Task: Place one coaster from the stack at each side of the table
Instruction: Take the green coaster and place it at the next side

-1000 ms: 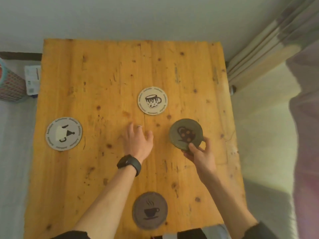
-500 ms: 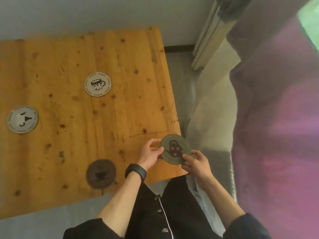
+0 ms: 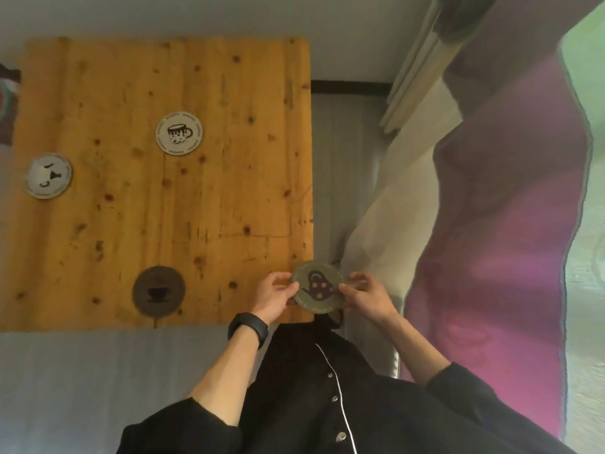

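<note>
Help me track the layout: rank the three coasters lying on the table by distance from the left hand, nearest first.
From the left hand:
1. Dark steaming-cup coaster, near edge, just left of the hand.
2. White spotted-mug coaster, mid-table, farther back.
3. White coaster at the left edge, farthest.

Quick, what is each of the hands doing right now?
Left hand: closed on the left edge of the teapot coaster.
Right hand: closed on the right edge of the same coaster, held over the table corner.
</note>
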`<move>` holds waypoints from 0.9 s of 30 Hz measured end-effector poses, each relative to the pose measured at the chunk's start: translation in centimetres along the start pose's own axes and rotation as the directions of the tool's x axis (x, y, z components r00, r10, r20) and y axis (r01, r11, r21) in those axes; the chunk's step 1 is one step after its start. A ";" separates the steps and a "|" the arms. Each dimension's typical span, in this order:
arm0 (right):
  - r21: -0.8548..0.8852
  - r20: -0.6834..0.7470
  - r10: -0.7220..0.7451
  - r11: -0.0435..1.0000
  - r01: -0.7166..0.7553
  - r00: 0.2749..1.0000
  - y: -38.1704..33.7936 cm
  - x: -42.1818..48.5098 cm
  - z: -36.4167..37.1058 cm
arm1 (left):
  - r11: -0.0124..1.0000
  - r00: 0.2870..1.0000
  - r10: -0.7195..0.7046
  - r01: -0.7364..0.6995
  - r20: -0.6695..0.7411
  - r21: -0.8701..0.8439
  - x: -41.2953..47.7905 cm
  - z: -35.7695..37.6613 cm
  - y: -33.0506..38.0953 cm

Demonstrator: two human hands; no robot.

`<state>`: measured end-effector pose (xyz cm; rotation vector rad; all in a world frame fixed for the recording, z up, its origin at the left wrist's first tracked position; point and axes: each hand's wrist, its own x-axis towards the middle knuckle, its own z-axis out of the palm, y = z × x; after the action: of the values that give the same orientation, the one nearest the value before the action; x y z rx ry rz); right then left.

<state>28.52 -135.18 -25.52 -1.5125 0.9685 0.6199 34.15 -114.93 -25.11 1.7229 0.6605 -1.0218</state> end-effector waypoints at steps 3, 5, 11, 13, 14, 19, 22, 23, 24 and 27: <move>-0.101 -0.004 -0.042 0.994 0.042 0.999 -2.3 1.7 0.2 | 0.997 0.999 0.030 -0.032 -0.023 -0.070 0.9 -0.2 1.8; -0.140 -0.011 -0.074 0.987 0.072 0.997 -3.9 3.3 0.4 | 0.987 0.998 0.037 -0.045 -0.055 -0.156 1.9 -0.4 3.0; -0.296 0.022 -0.139 0.945 0.139 0.990 -10.0 7.1 0.8 | 0.970 0.994 -0.035 0.008 -0.107 -0.241 4.3 -0.8 5.4; -0.360 0.055 -0.157 0.918 0.166 0.986 -12.1 8.0 0.8 | 0.963 0.988 -0.045 0.004 -0.149 -0.268 5.1 -1.0 6.3; -0.387 0.074 -0.164 0.904 0.180 0.984 -13.1 8.6 0.9 | 0.960 0.985 -0.049 0.000 -0.166 -0.280 5.5 -1.0 6.7; -0.545 0.163 -0.195 0.799 0.253 0.967 -18.3 12.2 1.7 | 0.923 0.960 -0.108 0.000 -0.259 -0.386 7.5 -1.3 9.4; -0.650 0.257 -0.213 0.683 0.332 0.943 -22.0 15.3 2.5 | 0.903 0.942 -0.154 0.012 -0.298 -0.429 9.1 -1.6 10.9; -0.685 0.292 -0.212 0.635 0.358 0.933 -23.4 16.3 3.0 | 0.900 0.934 -0.173 0.021 -0.313 -0.435 9.7 -1.7 11.4; -0.711 0.328 -0.211 0.586 0.388 0.921 -24.9 17.3 3.5 | 0.895 0.926 -0.196 0.035 -0.323 -0.445 10.1 -1.8 12.1; -0.756 0.448 -0.178 0.448 0.477 0.876 -29.3 20.3 5.1 | 0.851 0.892 -0.292 0.078 -0.345 -0.520 11.8 -2.1 14.4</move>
<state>64.46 -135.42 -27.66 -2.3144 0.0038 1.0949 52.20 -118.58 -28.22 1.4298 1.2731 -0.5340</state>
